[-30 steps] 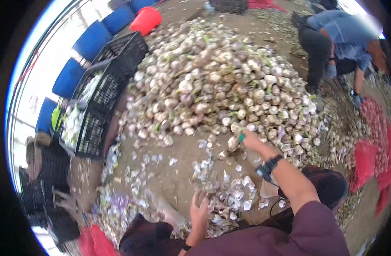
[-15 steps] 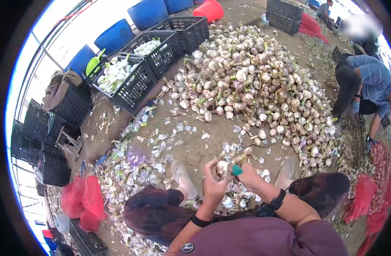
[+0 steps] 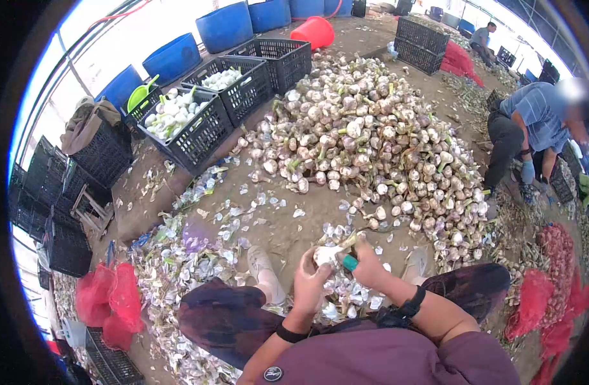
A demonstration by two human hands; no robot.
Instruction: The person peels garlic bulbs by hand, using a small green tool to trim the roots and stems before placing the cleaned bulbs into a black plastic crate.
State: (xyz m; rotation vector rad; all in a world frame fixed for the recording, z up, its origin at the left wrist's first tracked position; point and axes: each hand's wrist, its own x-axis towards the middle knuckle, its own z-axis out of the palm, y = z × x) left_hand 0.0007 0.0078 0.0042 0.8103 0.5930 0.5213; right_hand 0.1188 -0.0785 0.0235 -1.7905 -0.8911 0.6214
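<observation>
A white garlic bulb [image 3: 325,256] with its stalk attached rests in the curled fingers of my left hand [image 3: 308,282]. The stalk [image 3: 343,245] slants up to the right, and the fingertips of my right hand [image 3: 371,266] close on its upper end. At my right thumb is a small green piece [image 3: 350,262], right beside the bulb. Below both hands, loose garlic skins [image 3: 346,298] cover the ground between my shoes. In front of me rises a large heap of unpeeled garlic bulbs [image 3: 378,128] with cut stalks.
Black crates of white garlic [image 3: 179,115] stand at left, before blue tubs [image 3: 172,56] and a red bucket [image 3: 313,33]. Red mesh bags [image 3: 118,301] lie at lower left, with more [image 3: 532,301] at right. A co-worker [image 3: 532,122] bends over at right; another person [image 3: 482,42] sits farther back.
The bulb now shows whiter, with its stalk pointing up to the right. My right fingers have moved up along the stalk. The view has shifted, showing more of the co-worker at right.
</observation>
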